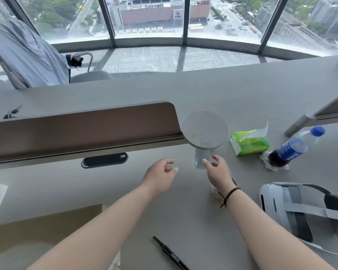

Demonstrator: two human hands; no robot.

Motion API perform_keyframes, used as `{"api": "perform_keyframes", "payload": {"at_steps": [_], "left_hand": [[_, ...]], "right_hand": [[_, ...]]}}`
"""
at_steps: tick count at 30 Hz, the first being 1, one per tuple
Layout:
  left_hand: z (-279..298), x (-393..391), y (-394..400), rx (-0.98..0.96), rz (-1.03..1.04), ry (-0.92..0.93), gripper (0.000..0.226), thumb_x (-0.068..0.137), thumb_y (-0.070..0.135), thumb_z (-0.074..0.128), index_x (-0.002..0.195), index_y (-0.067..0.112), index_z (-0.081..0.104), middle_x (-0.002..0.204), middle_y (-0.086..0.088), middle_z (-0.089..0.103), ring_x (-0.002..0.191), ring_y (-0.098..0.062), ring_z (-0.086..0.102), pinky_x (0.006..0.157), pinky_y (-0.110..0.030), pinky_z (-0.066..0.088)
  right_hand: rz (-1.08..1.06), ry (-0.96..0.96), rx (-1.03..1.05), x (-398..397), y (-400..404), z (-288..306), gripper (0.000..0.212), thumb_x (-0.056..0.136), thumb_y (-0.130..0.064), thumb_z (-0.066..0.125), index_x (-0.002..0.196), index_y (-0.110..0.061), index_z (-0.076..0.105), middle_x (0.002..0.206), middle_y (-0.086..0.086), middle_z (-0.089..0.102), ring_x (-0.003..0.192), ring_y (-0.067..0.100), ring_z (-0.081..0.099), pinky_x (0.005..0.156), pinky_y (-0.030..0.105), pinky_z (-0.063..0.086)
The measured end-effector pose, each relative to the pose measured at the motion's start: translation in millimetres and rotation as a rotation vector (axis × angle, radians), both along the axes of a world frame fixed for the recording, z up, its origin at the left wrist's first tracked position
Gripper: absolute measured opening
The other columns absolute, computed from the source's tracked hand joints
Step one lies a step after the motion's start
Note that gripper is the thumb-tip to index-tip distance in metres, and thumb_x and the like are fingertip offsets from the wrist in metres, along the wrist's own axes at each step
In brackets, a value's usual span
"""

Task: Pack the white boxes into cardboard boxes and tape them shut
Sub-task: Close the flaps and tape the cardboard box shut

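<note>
Left hand loosely curled over bare desk, right hand fingers relaxed at tape roll, grip unclear, cardboard box at near-left edge, headset right.

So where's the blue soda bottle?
In the head view, the soda bottle stands on the right side of the desk, just right of the green tissue pack and beyond the white headset.
</note>
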State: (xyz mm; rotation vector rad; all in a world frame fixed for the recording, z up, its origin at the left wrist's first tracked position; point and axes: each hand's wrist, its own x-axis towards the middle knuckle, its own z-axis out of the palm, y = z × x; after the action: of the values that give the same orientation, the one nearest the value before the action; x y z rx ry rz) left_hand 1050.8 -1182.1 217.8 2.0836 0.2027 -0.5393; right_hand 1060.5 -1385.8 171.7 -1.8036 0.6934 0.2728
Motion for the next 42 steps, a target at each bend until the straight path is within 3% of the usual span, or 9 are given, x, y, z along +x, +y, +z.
{"api": "perform_keyframes", "payload": {"at_steps": [4,9,13,18,22,27,31,36,42], "left_hand": [[-12,26,-25,0.038,-0.004,0.062,0.038,0.099,0.038,0.059,0.135,0.026,0.056,0.114,0.005,0.065,0.107,-0.015,0.062,0.094,-0.03,0.05],[-26,58,-56,0.021,0.003,0.071,0.039,0.1,0.036,0.059,0.137,0.025,0.055,0.11,0.005,0.064,0.102,-0.014,0.062,0.08,-0.023,0.048],[-38,71,-74,-0.005,0.02,0.107,0.038,0.101,0.034,0.059,0.136,0.023,0.054,0.117,-0.001,0.065,0.105,-0.016,0.064,0.075,-0.021,0.044],[-49,72,-92,-0.122,0.084,0.113,0.033,0.101,0.028,0.059,0.132,0.02,0.057,0.109,-0.005,0.071,0.085,-0.018,0.072,0.085,-0.035,0.055],[-51,71,-104,-0.264,0.162,0.179,0.026,0.099,0.025,0.064,0.123,0.017,0.064,0.112,-0.019,0.072,0.092,-0.033,0.072,0.085,-0.046,0.059],[-39,73,-108,-0.395,0.263,0.36,0.004,0.095,0.014,0.065,0.096,0.011,0.067,0.081,-0.009,0.072,0.057,-0.018,0.063,0.053,-0.024,0.052],[-25,77,-106,-0.427,0.278,0.436,0.016,0.091,0.016,0.066,0.101,0.006,0.073,0.066,-0.006,0.063,0.053,-0.021,0.054,0.049,-0.024,0.046],[-6,85,-117,-0.425,0.348,0.432,0.012,0.087,0.012,0.067,0.088,0.006,0.077,0.062,-0.003,0.057,0.046,-0.016,0.043,0.046,-0.022,0.04],[49,97,-132,-0.458,0.242,0.278,0.008,0.088,0.007,0.065,0.081,0.011,0.067,0.06,-0.006,0.049,0.046,-0.016,0.038,0.044,-0.018,0.041]], "right_hand": [[0.035,0.076,0.052,33,-12,-14,0.068,0.095,-0.031,0.067,0.152,-0.014,0.035,0.141,0.014,0.05,0.131,0.026,0.049,0.105,0.035,0.04],[0.05,0.009,0.124,48,-23,-28,0.04,0.094,-0.017,0.067,0.129,-0.026,0.051,0.109,0.005,0.067,0.092,0.018,0.062,0.069,0.023,0.047],[0.027,0.007,0.252,45,-34,-47,0.058,0.073,-0.037,0.08,0.124,-0.035,0.052,0.114,0.009,0.072,0.098,0.022,0.071,0.093,0.047,0.056],[-0.033,0.018,0.348,32,-37,-51,0.077,0.052,-0.058,0.081,0.12,-0.032,0.056,0.104,0.012,0.075,0.095,0.027,0.074,0.095,0.053,0.056],[-0.037,0.011,0.42,25,-32,-42,0.07,0.059,-0.056,0.081,0.118,-0.028,0.057,0.101,0.012,0.077,0.092,0.029,0.076,0.092,0.054,0.058],[-0.101,-0.016,0.405,24,-24,-20,0.064,0.071,-0.042,0.081,0.125,-0.02,0.056,0.104,0.009,0.077,0.093,0.022,0.075,0.089,0.043,0.06],[-0.176,-0.037,0.477,21,-21,4,0.041,0.083,-0.028,0.082,0.116,-0.022,0.059,0.096,0.012,0.078,0.089,0.028,0.076,0.082,0.044,0.059],[-0.232,-0.038,0.655,28,-23,37,0.033,0.081,-0.015,0.079,0.107,0.004,0.073,0.104,0.028,0.073,0.084,0.036,0.069,0.088,0.058,0.055],[-0.261,-0.166,0.715,34,-43,80,0.012,0.088,-0.004,0.068,0.094,0.004,0.075,0.079,0.017,0.072,0.068,0.027,0.064,0.068,0.039,0.051]]}}
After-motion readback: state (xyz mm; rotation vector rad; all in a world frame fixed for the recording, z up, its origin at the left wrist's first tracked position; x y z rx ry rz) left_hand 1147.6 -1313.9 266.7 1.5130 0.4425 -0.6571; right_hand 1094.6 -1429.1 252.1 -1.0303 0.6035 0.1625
